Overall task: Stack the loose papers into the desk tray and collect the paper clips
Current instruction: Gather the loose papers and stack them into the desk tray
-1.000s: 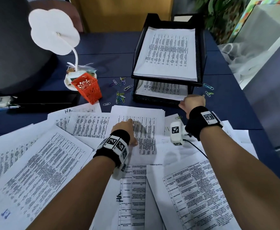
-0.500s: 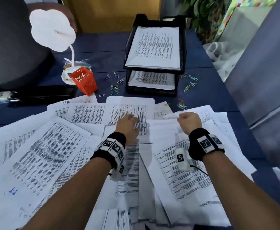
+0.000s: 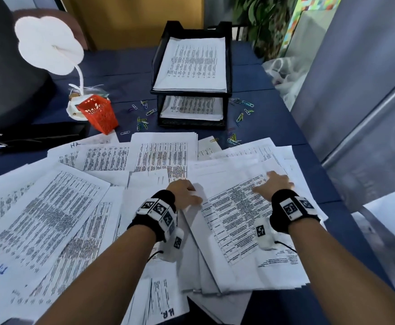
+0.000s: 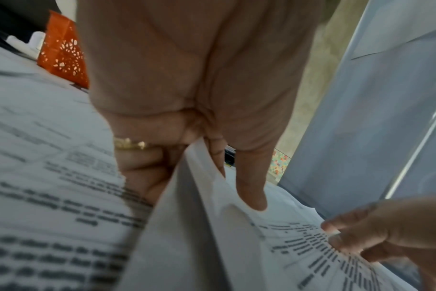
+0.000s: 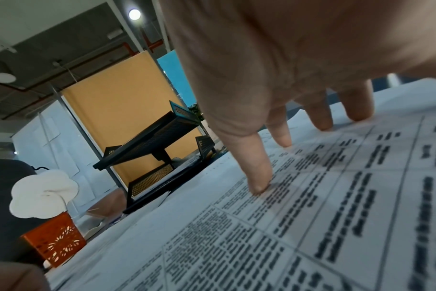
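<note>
Loose printed papers [image 3: 51, 214] cover the near half of the blue desk. My left hand [image 3: 187, 194] pinches the left edge of a sheaf of sheets [image 3: 236, 221]; in the left wrist view the thumb and fingers [image 4: 142, 169] clamp that paper edge [image 4: 202, 196]. My right hand [image 3: 273, 184] lies flat on the same sheaf with fingers spread, fingertips [image 5: 259, 185] pressing the print. The black two-tier desk tray [image 3: 155, 66] at the back centre holds papers on both levels. Coloured paper clips [image 3: 142, 121] lie left of the tray, and more paper clips [image 3: 241, 113] right of it.
An orange perforated pen cup [image 3: 98, 113] stands left of the tray beside a white flower-shaped lamp [image 3: 49, 43]. A black flat object [image 3: 39, 137] lies at the left edge. A grey partition [image 3: 367, 102] runs along the desk's right side.
Both hands have drawn back toward me from the tray. The right hand went from a fist to flat on the sheaf; the left moved from resting on paper to pinching the sheaf's edge.
</note>
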### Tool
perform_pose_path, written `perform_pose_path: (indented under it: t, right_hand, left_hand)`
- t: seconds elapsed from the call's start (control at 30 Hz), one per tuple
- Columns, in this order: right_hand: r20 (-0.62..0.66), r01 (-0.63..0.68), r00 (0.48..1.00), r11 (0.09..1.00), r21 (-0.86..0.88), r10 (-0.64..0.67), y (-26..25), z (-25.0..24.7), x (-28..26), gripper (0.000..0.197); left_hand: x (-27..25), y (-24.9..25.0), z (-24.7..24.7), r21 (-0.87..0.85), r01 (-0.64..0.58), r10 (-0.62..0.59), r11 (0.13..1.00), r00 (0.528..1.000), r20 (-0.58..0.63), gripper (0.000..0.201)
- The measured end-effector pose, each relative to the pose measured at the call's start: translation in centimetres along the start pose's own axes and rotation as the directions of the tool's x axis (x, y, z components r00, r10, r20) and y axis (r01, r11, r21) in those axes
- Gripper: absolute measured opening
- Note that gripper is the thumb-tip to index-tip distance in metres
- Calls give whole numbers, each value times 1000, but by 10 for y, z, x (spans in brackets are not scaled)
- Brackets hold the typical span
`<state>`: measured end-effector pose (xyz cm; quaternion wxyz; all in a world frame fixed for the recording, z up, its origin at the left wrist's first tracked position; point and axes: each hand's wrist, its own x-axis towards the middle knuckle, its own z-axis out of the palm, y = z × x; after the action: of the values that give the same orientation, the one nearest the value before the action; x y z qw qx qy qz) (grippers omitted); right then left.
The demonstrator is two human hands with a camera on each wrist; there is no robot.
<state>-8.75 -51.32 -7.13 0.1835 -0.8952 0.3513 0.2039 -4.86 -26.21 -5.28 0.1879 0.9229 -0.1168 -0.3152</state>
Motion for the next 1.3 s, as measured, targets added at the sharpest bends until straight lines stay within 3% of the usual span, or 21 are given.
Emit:
perform_pose_path:
  t: [0.1,0.23,0.37,0.47,0.57,0.7,0.8,0.87,0.93,1.07,1.17,1.3]
  right_hand:
    - [4,11,1000,1000,4,-11,0,-2,-2,75]
    - [-78,-35,996,979,201,52,7,-2,-3,90]
    - [-132,-39,987,942,332,88,12,-6,-2,112]
    - [-145,-42,984,928,370,102,15,-10,1,100]
    - [-131,-13,990,941,338,61,15,-13,3,62]
    - [-75,26,997,968,249,-8,9,-16,2,46]
    - [-7,61,998,992,113,-60,4,-17,-2,41]
    - [19,59,998,997,46,-60,1,-14,-3,40]
    - [38,74,997,997,-16,-74,-2,-14,-8,33]
    - [59,94,995,986,-138,-87,-5,-10,-13,30]
    - [66,110,993,975,-194,-99,-6,-9,-13,34]
    - [74,98,993,993,-70,-93,-3,-9,-8,46]
  left_hand:
    - [-1,3,6,6,-14,14,1000,1000,-9,45]
    - [-1,-13,5,-250,26,-45,968,997,-69,24]
    - [-7,-35,-3,-480,57,-131,875,984,-122,23]
    - [-11,-53,-8,-548,94,-210,831,966,-152,14]
    - [-11,-66,-9,-497,142,-269,856,944,-193,10]
    - [-13,-70,-16,-434,198,-290,879,944,-159,8]
    - [-13,-63,-29,-81,221,-228,972,969,-90,24]
    - [-12,-54,-36,114,215,-210,970,976,-51,34]
    - [-9,-46,-38,190,207,-205,960,978,-33,39]
    - [-4,-32,-33,187,176,-157,966,981,-110,49]
    - [0,-21,-26,155,121,-108,980,990,-90,49]
    - [5,-21,-20,-53,50,-53,997,997,-50,17]
